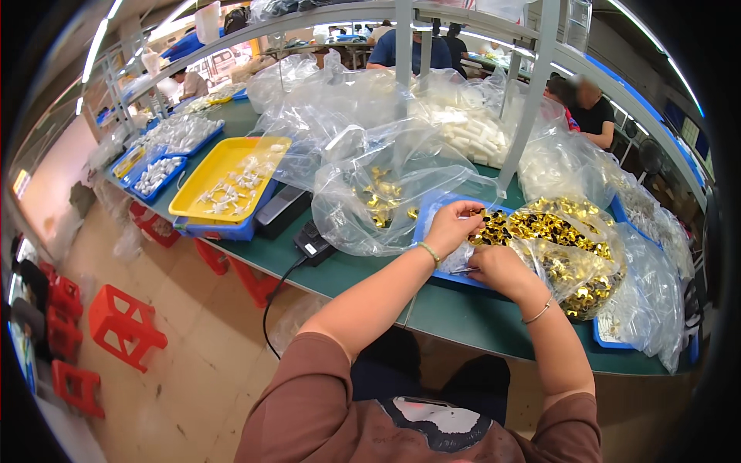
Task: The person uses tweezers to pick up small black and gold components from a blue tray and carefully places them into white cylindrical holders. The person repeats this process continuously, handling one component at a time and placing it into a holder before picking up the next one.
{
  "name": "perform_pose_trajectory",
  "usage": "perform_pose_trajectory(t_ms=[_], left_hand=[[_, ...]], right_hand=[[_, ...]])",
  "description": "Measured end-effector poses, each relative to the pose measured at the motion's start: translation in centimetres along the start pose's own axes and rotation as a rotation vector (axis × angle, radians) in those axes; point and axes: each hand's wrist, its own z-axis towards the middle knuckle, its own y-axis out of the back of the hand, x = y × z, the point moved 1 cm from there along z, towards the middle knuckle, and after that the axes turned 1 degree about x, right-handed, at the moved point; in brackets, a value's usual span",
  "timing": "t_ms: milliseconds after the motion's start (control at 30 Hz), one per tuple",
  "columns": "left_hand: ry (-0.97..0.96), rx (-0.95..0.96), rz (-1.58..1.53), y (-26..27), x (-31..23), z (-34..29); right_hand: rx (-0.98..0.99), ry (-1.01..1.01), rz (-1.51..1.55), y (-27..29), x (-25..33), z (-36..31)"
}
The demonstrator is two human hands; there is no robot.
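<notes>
My left hand [454, 228] is over a blue tray [426, 219], thumb and fingers pinched together at the edge of a heap of shiny gold-coloured curved pieces [556, 231]. Whatever sits between those fingertips is too small to make out. Close below it my right hand [500, 268] has its fingers curled together, with a thin greyish thing [461, 271] showing at the fingertips; its kind is unclear. The gold pieces lie in and around a clear plastic bag to the right of both hands.
Left of the hands, a clear bag [347, 224] holds more gold pieces. A black boxy device [314, 242] with a cable stands near the table's front edge. Farther left, a yellow tray [189, 193] carries white parts. Red stools [127, 324] stand on the floor; grey shelf posts [532, 100] rise behind.
</notes>
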Motion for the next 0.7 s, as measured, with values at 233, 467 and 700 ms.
perform_pose_trajectory(t_ms=[233,467,700], left_hand=[[-0.016,-0.03,-0.032,-0.2,0.4,0.3],[-0.017,0.015,-0.071,-0.4,0.4,0.2],[-0.077,0.073,0.006,-0.4,0.6,0.2]], right_hand=[[0.095,0.034,0.017,0.7,-0.4,0.4],[0.092,0.004,0.149,1.6,-0.6,0.3],[-0.181,-0.191,0.324,1.2,0.4,-1.2]])
